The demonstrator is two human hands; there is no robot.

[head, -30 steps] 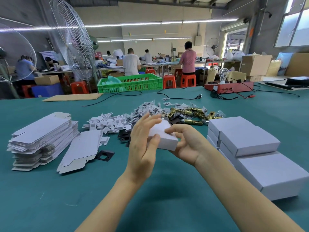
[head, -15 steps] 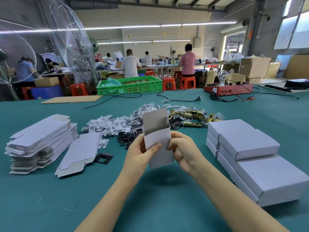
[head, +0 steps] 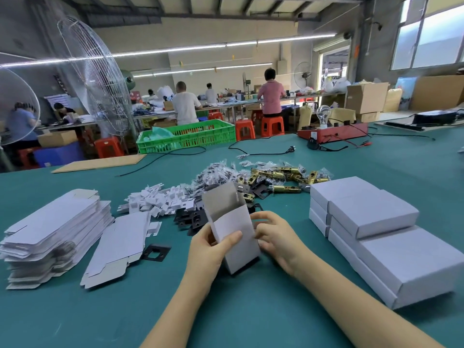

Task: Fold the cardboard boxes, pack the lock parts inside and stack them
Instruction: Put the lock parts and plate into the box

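Observation:
A small white cardboard box [head: 234, 232] stands upright on its lower end on the green table [head: 226, 310], its top flap open and raised. My left hand [head: 211, 249] grips its left side with the thumb across the front face. My right hand [head: 276, 237] holds its right side, fingers curled behind it. Behind the box lie black lock plates [head: 190, 218], brass latch bolts [head: 281, 175] and small bags of screws [head: 218, 174]. Closed white boxes [head: 371, 222] are stacked at the right. Flat box blanks [head: 52, 229] are piled at the left.
A loose flat blank [head: 118, 247] and a black square plate [head: 154, 252] lie left of my hands. White card inserts [head: 160, 199] form a heap behind. Further back sit a green crate [head: 185, 135], a red test box with a bulb [head: 331, 130] and black cables [head: 263, 153].
The box went from lying tilted in my hands to standing upright with its flap open, then came down until its lower end rests on the table. Both hands stayed on its sides.

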